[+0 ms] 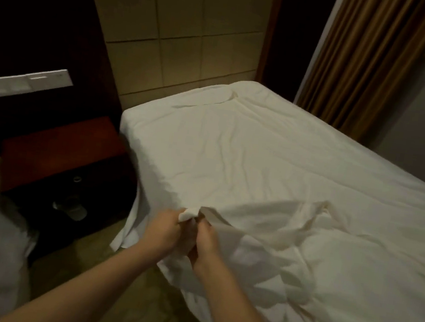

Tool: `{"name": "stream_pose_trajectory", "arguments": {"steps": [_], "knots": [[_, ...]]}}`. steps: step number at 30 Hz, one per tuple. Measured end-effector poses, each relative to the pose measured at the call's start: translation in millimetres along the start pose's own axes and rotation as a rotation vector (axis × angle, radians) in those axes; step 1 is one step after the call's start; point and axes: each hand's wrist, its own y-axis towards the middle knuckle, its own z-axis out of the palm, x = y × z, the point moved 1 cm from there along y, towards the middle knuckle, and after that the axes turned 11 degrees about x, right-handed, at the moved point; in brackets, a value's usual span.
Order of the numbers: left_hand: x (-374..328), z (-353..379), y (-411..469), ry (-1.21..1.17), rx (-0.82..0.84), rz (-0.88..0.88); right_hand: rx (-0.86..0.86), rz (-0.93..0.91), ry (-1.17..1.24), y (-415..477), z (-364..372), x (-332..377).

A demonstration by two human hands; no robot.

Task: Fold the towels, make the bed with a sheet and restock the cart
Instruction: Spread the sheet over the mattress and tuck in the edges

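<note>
White sheet (260, 168), soft and creased, is spread over the bed (135, 128) from centre to 3 o'clock. A loose fold is heaped at 4 and the edge hangs off the side at 7. Left hand (164, 232) and right hand (205, 245) meet at 6, fingers curled tight, pinching a bunched bit of sheet edge. Headboard (186, 33) at 12: padded beige squares. Nightstand (64, 149) at 9: dark red wood, boxy. Its open lower shelf holds something pale, too blurred to name. Pleated brown curtain (359, 58) at 1.
</note>
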Motion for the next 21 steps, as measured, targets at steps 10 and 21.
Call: {"name": "stream_pose_trajectory", "arguments": {"steps": [10, 21], "knots": [[115, -83, 40, -0.165, 0.005, -0.134, -0.054, -0.121, 0.094, 75, 112, 4], [221, -211, 199, -0.327, -0.066, -0.206, -0.077, -0.2, 0.418, 265, 218, 72]]}}
